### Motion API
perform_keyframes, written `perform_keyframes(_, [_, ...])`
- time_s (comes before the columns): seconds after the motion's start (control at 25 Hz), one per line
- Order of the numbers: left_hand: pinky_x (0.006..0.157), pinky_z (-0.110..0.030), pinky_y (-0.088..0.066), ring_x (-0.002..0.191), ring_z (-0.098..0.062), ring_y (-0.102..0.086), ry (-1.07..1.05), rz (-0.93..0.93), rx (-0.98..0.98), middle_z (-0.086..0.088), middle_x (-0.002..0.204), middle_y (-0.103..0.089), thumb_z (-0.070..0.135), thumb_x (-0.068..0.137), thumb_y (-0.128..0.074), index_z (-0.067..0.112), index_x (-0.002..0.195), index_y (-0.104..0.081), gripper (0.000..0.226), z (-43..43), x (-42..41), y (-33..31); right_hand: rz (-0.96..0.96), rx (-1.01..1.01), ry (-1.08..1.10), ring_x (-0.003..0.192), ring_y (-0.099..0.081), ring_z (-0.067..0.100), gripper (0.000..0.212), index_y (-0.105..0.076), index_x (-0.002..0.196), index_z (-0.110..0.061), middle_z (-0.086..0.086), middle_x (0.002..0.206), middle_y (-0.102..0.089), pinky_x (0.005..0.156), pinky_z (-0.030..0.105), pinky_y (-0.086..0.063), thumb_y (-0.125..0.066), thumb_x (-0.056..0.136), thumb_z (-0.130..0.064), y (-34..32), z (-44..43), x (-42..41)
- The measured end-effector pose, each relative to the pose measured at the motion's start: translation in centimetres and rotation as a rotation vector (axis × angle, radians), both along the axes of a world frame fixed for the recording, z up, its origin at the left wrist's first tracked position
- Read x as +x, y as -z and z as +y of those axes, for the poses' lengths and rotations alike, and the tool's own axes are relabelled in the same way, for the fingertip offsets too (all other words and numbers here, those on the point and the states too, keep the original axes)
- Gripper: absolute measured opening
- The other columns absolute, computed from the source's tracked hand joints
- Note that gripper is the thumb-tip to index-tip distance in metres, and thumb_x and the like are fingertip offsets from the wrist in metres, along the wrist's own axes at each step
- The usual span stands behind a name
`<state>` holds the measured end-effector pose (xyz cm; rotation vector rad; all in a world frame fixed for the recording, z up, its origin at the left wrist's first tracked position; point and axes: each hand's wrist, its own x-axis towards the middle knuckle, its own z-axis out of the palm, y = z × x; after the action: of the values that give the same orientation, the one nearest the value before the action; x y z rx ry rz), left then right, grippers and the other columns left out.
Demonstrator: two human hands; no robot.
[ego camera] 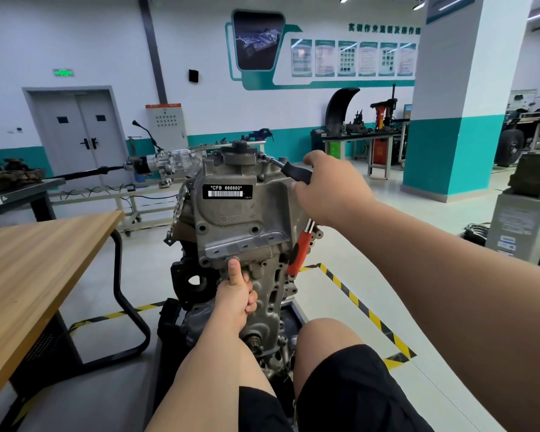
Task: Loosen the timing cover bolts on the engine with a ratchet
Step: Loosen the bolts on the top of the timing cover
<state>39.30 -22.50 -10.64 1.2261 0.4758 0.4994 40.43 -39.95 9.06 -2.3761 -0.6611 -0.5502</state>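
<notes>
Bare right hand (pixel 331 185) round black-handled ratchet (pixel 289 169), cast-metal timing cover (pixel 240 219).

Open floor (pixel 340 244) lies to the right of the engine (pixel 243 219), clear out to the yellow-and-black floor tape (pixel 365 310). On the left, the wooden table (pixel 38 254) crowds in, its near right corner close to the engine's left side, leaving only a narrow lane between them, with the table's black leg (pixel 122 291) looping through it. Up top, the right hand (pixel 331 188) and the ratchet (pixel 289 169) fill the engine's upper right corner. A red-handled tool (pixel 300 254) hangs along the right edge. The left hand (pixel 236 294) blocks the lower middle of the cover. The labelled centre face is open.
</notes>
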Motion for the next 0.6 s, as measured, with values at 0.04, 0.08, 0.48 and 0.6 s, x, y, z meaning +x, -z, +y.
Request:
perform_keyframes(0.04, [0.033,-0.017,-0.019,0.035,-0.006,-0.027,-0.003,0.008,0.011,0.01,0.046,-0.032,0.086,0.052,-0.041,0.017,0.073,-0.039,0.072,0.1,0.0,0.0,0.011,-0.001,0.01,0.081,-0.062,0.03,0.036,-0.046,0.12,-0.016,0.006,0.097,-0.06,0.071,0.041,-0.056,-0.052,0.09,-0.037,0.0,0.0,0.0])
perform_keyframes(0.08, [0.033,-0.018,-0.02,0.035,-0.006,-0.028,-0.016,0.022,0.017,0.009,0.048,-0.034,0.087,0.05,-0.041,0.016,0.074,-0.041,0.075,0.2,0.0,0.0,0.027,0.0,0.023,0.08,-0.061,0.029,0.035,-0.047,0.114,-0.014,0.006,0.092,-0.059,0.069,0.039,-0.055,-0.052,0.09,-0.039,-0.2,0.0,0.1])
perform_keyframes(0.48, [0.036,-0.018,-0.019,0.035,-0.007,-0.03,-0.107,0.256,0.038,0.005,0.052,-0.035,0.083,0.057,-0.035,0.014,0.084,-0.049,0.075,-1.0,-1.6,-2.2,0.45,0.407,-0.222,0.069,-0.068,0.025,0.015,-0.055,0.088,-0.008,0.009,0.08,-0.068,0.065,0.035,-0.057,-0.051,0.095,-0.021,-1.2,1.5,-0.6])
perform_keyframes(0.6, [0.038,-0.017,-0.019,0.036,-0.008,-0.031,-0.11,0.292,0.068,0.004,0.056,-0.035,0.084,0.056,-0.033,0.016,0.083,-0.048,0.074,-1.3,-1.8,-2.7,1.106,1.328,-0.501,0.035,-0.053,0.012,0.012,-0.054,0.086,-0.007,0.006,0.059,-0.057,0.046,0.032,-0.056,-0.054,0.096,-0.014,-0.9,1.7,-0.9])
